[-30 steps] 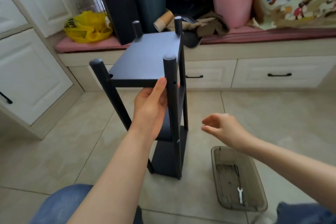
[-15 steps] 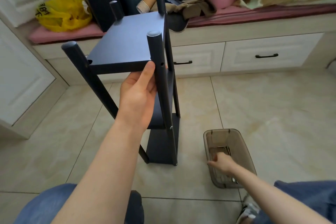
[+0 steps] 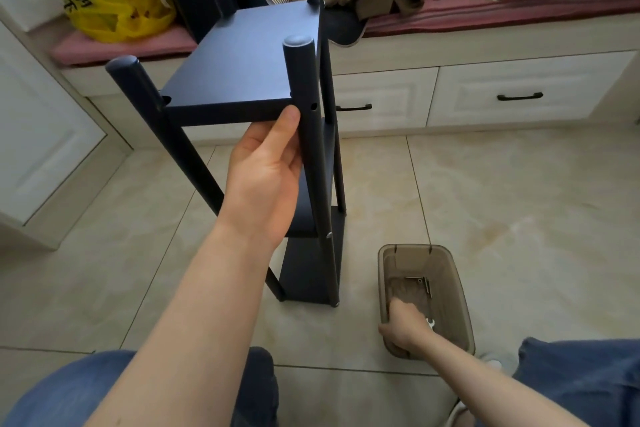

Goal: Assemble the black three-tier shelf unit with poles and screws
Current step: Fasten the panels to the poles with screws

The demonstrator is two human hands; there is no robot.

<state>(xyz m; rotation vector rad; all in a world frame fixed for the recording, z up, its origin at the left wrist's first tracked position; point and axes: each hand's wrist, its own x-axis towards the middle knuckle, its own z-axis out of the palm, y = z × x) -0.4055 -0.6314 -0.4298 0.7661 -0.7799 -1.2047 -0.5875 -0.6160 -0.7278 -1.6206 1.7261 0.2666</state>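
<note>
We look down on a black three-tier shelf unit point(image 3: 242, 55) standing upright on the tiled floor point(image 3: 485, 201), straight ahead of the left hand point(image 3: 266, 177) and up and to the left of the right hand point(image 3: 405, 326). The left hand grasps the near right pole point(image 3: 300, 76) just below the top board. Its palm lies against the pole, its thumb point(image 3: 287, 125) points up to touch the board's front edge, and its fingers pass out of sight behind the pole. Just beside the thumb tip we see an open screw hole point(image 3: 313, 107) in the pole. Farther down, past the wrist, a pale screw head point(image 3: 328, 236) shows at the middle tier. All four poles rise above the top board. The right hand reaches down into the near left corner of a smoky translucent plastic box point(image 3: 459, 302) on the floor, to the right of the shelf's foot. Its fingers are partly veiled by the box wall, and we cannot tell whether they grip anything. A small wrench point(image 3: 430, 323) lies at the fingertips, and a few metal parts point(image 3: 420, 281) rest beyond the hand at the far end of the box. Beyond both hands runs a low bench with white drawers point(image 3: 519, 80), and a yellow bag point(image 3: 117, 3) sits on its pink cushion, beyond and to the left of the left hand.
</note>
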